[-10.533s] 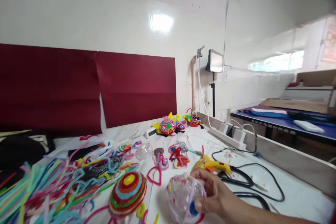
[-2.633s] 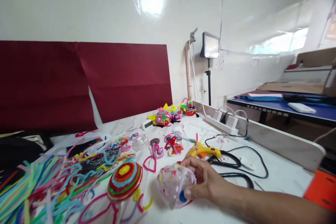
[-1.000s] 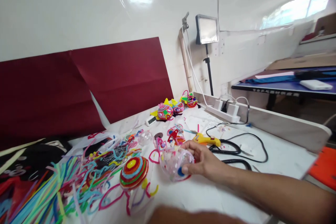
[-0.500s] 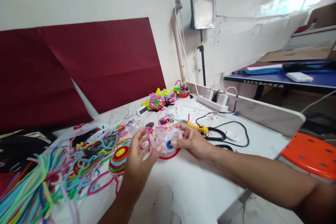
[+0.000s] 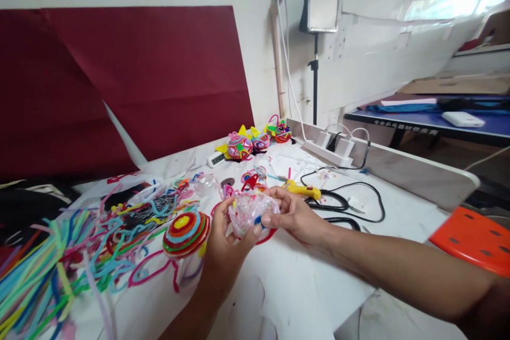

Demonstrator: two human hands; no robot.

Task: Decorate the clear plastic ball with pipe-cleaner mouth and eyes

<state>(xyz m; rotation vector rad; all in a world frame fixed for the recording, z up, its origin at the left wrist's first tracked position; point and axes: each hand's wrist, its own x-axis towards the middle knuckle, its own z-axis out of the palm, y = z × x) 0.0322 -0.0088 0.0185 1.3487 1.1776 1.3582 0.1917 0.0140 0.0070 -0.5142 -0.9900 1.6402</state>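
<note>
Both my hands hold a clear, rounded plastic shell [image 5: 251, 207] edged in pink and red pipe cleaner, low over the table. My right hand [image 5: 289, 212] pinches its right side, thumb beside a small blue coil [image 5: 258, 220]. Around the left side curve the fingers of my left hand [image 5: 227, 234], its thumb tip close by that coil. Left of this hand lies a dome of coiled, striped pipe cleaner [image 5: 186, 232]. A yellow-handled glue gun [image 5: 302, 190] rests just beyond my right hand.
Loose pipe cleaners [image 5: 43, 271] are heaped on the left. Finished-looking colourful fish figures [image 5: 239, 146] stand at the back beside a small digital timer [image 5: 216, 159]. A power strip [image 5: 329, 153] and black cable [image 5: 372, 187] lie to the right, near scissors [image 5: 334, 199].
My left hand has closed in on the plastic shell, its thumb now near the blue coil. The shell is turned slightly. The camera view has shifted, showing more of the striped dome.
</note>
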